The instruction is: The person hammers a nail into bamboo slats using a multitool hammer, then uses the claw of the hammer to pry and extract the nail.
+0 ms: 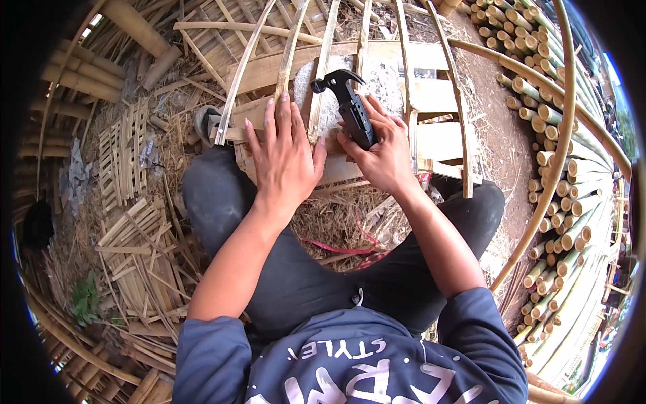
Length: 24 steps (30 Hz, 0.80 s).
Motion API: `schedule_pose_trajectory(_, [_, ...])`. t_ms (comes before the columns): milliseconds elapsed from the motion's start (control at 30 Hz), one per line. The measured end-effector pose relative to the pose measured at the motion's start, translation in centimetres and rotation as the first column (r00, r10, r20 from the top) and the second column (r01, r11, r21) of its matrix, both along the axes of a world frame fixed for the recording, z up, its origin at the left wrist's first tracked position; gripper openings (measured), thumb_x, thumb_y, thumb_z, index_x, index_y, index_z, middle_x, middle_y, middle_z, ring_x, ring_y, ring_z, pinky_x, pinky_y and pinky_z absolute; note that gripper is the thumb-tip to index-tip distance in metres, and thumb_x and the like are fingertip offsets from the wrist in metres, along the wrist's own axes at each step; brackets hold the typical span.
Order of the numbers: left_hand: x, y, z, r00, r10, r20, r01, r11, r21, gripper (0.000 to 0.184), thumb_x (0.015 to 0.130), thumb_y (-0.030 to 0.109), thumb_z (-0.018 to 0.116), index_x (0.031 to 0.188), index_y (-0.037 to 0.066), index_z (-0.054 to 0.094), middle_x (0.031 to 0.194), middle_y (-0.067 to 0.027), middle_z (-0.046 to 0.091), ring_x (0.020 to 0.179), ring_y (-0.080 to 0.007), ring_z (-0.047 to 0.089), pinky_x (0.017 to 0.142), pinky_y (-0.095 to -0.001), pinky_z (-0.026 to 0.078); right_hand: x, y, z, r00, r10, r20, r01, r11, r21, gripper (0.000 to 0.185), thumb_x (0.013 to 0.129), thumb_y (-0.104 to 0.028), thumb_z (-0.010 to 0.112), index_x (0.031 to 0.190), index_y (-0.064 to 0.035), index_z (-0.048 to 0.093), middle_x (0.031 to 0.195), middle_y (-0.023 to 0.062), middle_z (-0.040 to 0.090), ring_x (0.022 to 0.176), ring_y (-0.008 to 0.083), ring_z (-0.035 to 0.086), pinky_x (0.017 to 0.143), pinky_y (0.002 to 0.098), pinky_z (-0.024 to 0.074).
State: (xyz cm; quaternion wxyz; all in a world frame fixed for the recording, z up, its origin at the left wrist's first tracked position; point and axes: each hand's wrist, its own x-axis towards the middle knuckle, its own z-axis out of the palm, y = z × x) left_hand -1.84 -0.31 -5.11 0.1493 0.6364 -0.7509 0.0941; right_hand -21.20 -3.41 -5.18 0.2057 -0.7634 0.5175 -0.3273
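Note:
In my right hand (387, 149) is a black claw hammer (354, 111), its handle in my palm and its head pointing up and to the left. My left hand (286, 151) lies flat with fingers stretched out, over a bamboo slat (284, 74) and the crosspiece (235, 134) at the near ends of the slats. Several long bamboo slats run away from me, side by side. Beneath them sits a pale rough stone slab (306, 81), just past my hands. The hammer hides part of the slab and of the slats.
Wooden boards (434, 94) lie under the slats. Stacked bamboo poles (572, 195) fill the right side, with a bent pole (562, 148) before them. Bamboo lattice panels (123, 155) and split strips (145, 249) lie at left. A red strap (336, 249) rests between my legs.

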Motion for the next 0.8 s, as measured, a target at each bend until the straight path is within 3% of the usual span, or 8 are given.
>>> schedule_pose_trajectory(433, [0.5,-0.1,-0.5,0.999,-0.039,-0.028,0.038,0.999,-0.027,0.066,0.100,0.040,0.056,0.142,-0.011,0.053,0.162,-0.0228,0.037,0.152,-0.0378,0.030,0.120,-0.0667,0.022,0.0,-0.1,0.3,1.000,0.012,0.013,-0.013,0.999,0.032,0.037,0.088,-0.039,0.076,0.105,-0.0066,0.079,0.156,0.0119,0.051,0.151,0.0315,0.039,0.120,0.0505,0.0239])
schedule_pose_trajectory(567, [0.3,-0.1,-0.4,0.998,-0.026,-0.049,0.025,0.999,-0.021,0.064,0.102,0.038,0.055,0.144,-0.010,0.050,0.162,-0.0214,0.037,0.151,-0.0372,0.033,0.121,-0.0646,0.023,-0.7,-0.4,0.4,0.996,0.084,0.034,-0.086,0.994,0.060,0.043,0.088,-0.047,0.078,0.102,-0.0062,0.080,0.157,0.0155,0.049,0.153,0.0345,0.034,0.122,0.0520,0.0220])
schedule_pose_trajectory(700, [0.4,0.1,-0.6,0.996,-0.022,-0.082,0.019,0.999,-0.036,0.063,0.102,0.038,0.055,0.144,-0.009,0.051,0.162,-0.0210,0.037,0.151,-0.0367,0.033,0.120,-0.0646,0.023,-1.1,-0.4,1.2,0.984,0.125,0.130,-0.142,0.981,0.128,0.040,0.090,-0.044,0.077,0.101,-0.0056,0.080,0.159,0.0167,0.046,0.154,0.0355,0.031,0.123,0.0507,0.0211])
schedule_pose_trajectory(800, [0.4,0.0,-0.7,0.995,-0.022,-0.096,0.018,0.999,-0.041,0.063,0.101,0.038,0.056,0.143,-0.009,0.052,0.162,-0.0218,0.037,0.151,-0.0366,0.034,0.120,-0.0644,0.023,-1.4,-0.6,1.4,0.951,0.076,0.301,-0.153,0.959,0.240,0.041,0.092,-0.038,0.077,0.110,-0.0005,0.077,0.159,0.0205,0.045,0.153,0.0340,0.034,0.119,0.0445,0.0335])
